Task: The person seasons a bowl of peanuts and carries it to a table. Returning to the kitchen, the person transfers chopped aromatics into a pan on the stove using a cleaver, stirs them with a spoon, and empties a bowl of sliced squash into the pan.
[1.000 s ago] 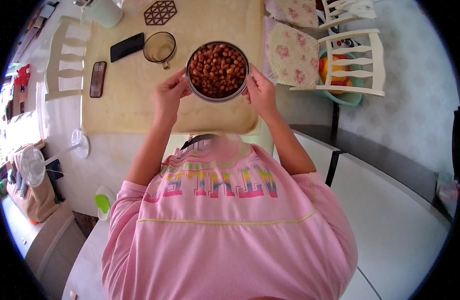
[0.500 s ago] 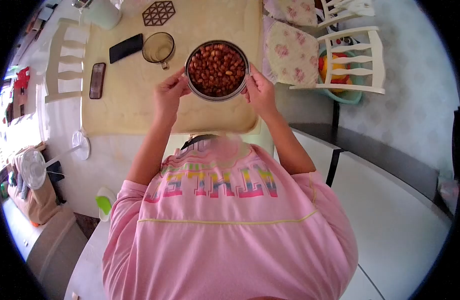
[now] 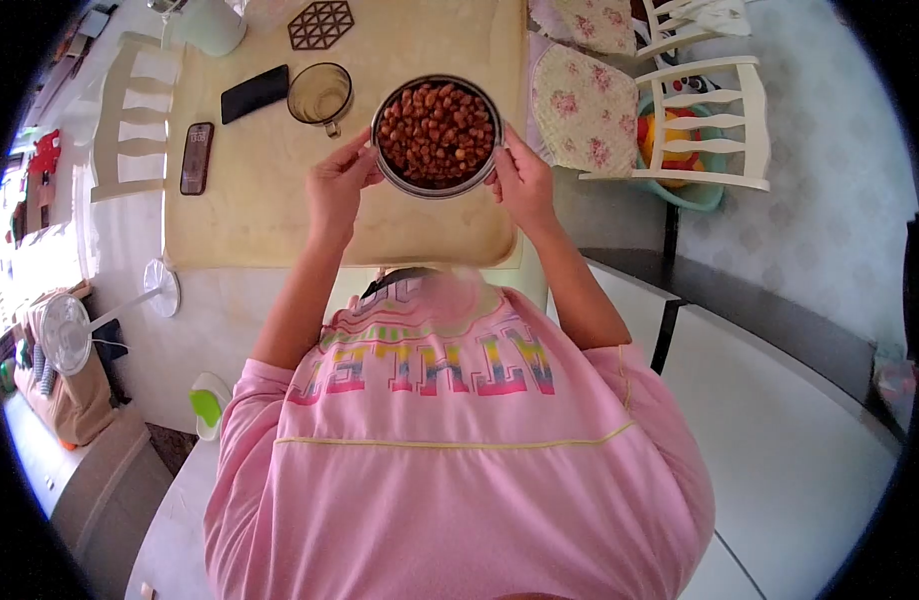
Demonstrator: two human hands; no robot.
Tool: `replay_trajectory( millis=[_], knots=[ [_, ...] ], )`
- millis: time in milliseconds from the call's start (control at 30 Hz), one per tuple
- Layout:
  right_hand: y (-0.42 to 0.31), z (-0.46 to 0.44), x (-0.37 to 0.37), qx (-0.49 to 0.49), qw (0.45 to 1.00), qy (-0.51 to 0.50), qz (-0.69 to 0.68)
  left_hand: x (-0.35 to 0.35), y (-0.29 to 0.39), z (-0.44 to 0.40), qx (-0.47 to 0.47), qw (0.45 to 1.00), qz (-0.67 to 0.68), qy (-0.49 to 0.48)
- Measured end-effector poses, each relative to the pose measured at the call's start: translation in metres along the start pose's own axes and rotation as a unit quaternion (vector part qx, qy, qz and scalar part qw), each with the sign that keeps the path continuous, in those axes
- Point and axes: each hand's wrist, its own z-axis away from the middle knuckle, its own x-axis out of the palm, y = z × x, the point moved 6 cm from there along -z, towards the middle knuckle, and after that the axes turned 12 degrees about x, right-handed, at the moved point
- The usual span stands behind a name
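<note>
Bowl (image 3: 436, 193) of brown nuts (image 3: 435, 130), pinched at opposite sides by a person's left hand (image 3: 337, 187) and right hand (image 3: 525, 185), appears raised above the bench (image 3: 260, 215): already filled, not yet set down.

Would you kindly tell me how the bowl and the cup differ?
The bowl holds reddish-brown nuts; the cup looks empty.
The bowl is held by the left hand and right hand, while the cup stands on the table.
The bowl has a silvery rim; the cup is see-through.
Both have round openings.
</note>
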Motion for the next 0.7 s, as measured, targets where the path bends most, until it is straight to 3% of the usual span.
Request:
replay_trajectory(
  millis=[100, 267, 400, 467, 700],
  knots=[
    [0.019, -0.016, 0.007, 0.065, 0.997, -0.030, -0.004, -0.003, -0.033, -0.008, -0.058, 0.998, -0.010, -0.013],
    [0.022, -0.007, 0.010, 0.098, 0.995, -0.034, -0.003, -0.005, -0.033, -0.002, -0.049, 0.999, -0.018, -0.005],
    [0.007, 0.001, 0.004, 0.014, 1.000, 0.010, -0.013, -0.001, 0.006, 0.004, 0.004, 0.999, -0.032, 0.010],
    [-0.005, 0.000, 0.000, -0.040, 0.999, 0.012, 0.022, -0.003, -0.005, -0.001, -0.003, 1.000, -0.012, -0.003],
    [0.028, -0.010, 0.007, 0.085, 0.996, -0.028, -0.012, -0.003, -0.037, -0.005, -0.060, 0.998, -0.011, 0.003]
  ],
)
